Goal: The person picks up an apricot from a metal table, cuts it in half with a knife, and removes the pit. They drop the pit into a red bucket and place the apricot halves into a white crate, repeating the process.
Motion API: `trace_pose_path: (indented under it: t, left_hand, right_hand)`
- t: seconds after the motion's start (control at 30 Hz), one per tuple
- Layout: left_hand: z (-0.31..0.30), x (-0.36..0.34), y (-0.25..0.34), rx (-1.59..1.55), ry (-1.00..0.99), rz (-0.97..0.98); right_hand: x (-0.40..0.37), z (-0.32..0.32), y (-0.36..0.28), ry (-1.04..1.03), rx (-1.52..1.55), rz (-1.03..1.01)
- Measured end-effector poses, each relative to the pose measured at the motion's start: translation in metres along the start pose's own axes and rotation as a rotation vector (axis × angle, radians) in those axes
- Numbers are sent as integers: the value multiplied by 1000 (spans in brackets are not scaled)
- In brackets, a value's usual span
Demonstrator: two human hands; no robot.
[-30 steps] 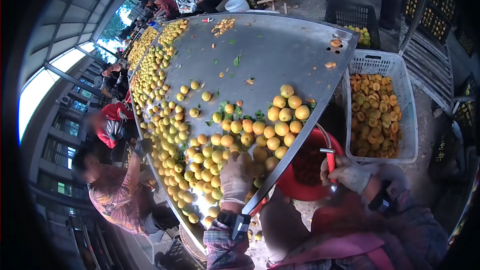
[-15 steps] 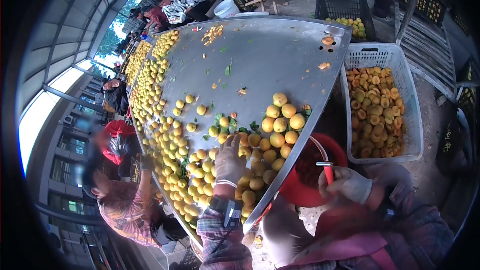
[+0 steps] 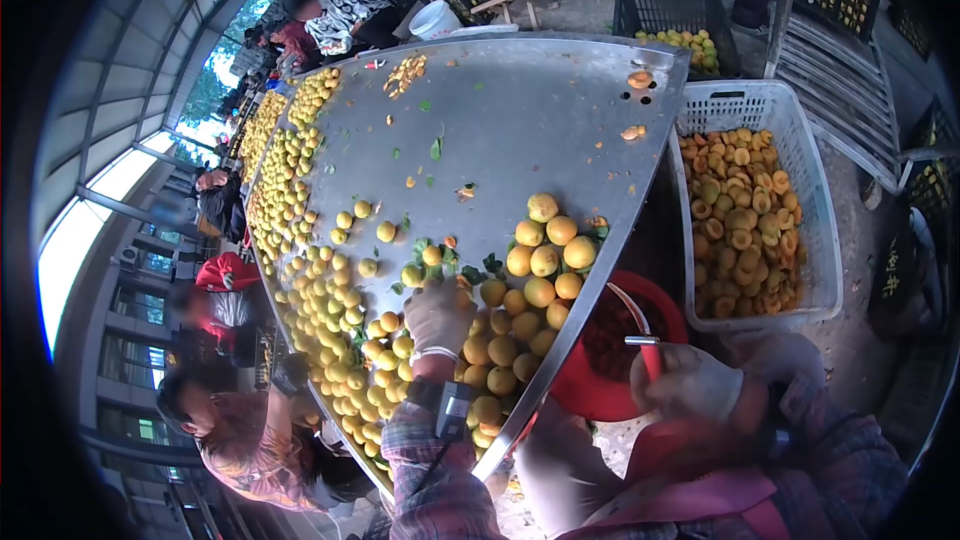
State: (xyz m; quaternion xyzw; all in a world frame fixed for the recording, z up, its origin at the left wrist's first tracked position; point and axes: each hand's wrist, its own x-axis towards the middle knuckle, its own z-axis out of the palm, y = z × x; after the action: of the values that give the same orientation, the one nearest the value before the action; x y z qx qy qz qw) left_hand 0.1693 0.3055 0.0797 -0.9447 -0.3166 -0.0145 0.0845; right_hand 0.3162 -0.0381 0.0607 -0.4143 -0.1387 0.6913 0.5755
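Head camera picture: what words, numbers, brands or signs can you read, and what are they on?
I can't quote any.
Dark sack-like thing, far right: pale marks like writing, too blurred to read.
Wrist box: a pale patch, too small to read.

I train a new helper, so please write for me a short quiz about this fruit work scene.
1. The right gloved hand holds: A) a white bucket; B) a red-handled metal tool; C) a green leaf.
2. True or false: the white slotted plastic crate holds halved orange-yellow fruit.
3. Fill in: the left gloved hand is among round yellow fruit on the grey metal ____.
Key: 1 B; 2 true; 3 table.
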Motion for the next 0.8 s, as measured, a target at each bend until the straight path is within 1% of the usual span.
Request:
trace_pose_path:
  t: [0.07,0.1,0.13,0.17,0.2,0.23,0.27,0.3,0.33,0.37,0.43,0.47,0.5,0.57,0.6,0.63,0.7,0.73,0.8]
  left_hand:
    - [-16,-13,-2,-173,79,-95]
    - [-23,-24,-7,-283,119,-137]
    - [-23,-33,-15,-558,91,-159]
    - [-26,-46,-18,-908,28,-251]
    - [-45,-62,-6,-1251,-10,-414]
    - [-61,-79,4,-1597,-50,-576]
    - [-59,-96,0,-1704,-54,-478]
    - [-28,-115,-8,-1758,18,-374]
    - [-46,-132,6,-1997,-69,-399]
    - [-66,-151,22,-2238,-162,-420]
    - [-80,-179,44,-2586,-231,-582]
    - [-83,-194,55,-2531,-164,-586]
    - [-81,-207,63,-2561,-159,-528]
    - [-73,-233,77,-2575,-172,-547]
    - [-71,-243,87,-2638,-177,-415]
    - [-70,-253,94,-2665,-187,-434]
    - [-66,-274,104,-2533,-165,-593]
    - [-63,-283,107,-2561,-185,-548]
    - [-59,-298,112,-2625,-197,-550]
  right_hand:
    - [-3,6,-1,64,-26,-68]
    - [-4,9,-1,54,-28,-75]
    - [-4,13,-2,50,-52,-114]
    - [-3,16,-1,43,-77,-152]
    - [1,12,9,0,-80,-225]
    - [-2,20,7,-15,-88,-228]
    - [-5,29,1,53,-172,-209]
    - [-9,37,-1,123,-258,-189]
    - [-5,36,11,78,-261,-257]
    - [-3,40,16,68,-273,-251]
    - [-4,49,22,82,-426,-308]
    - [-4,53,26,70,-399,-284]
    - [0,54,34,68,-413,-267]
    - [5,51,50,-6,-386,-325]
    - [-1,59,50,33,-417,-308]
    - [-11,65,48,65,-466,-277]
    - [-17,67,60,92,-418,-256]
    - [-23,72,63,137,-587,-325]
    - [-33,71,79,148,-562,-286]
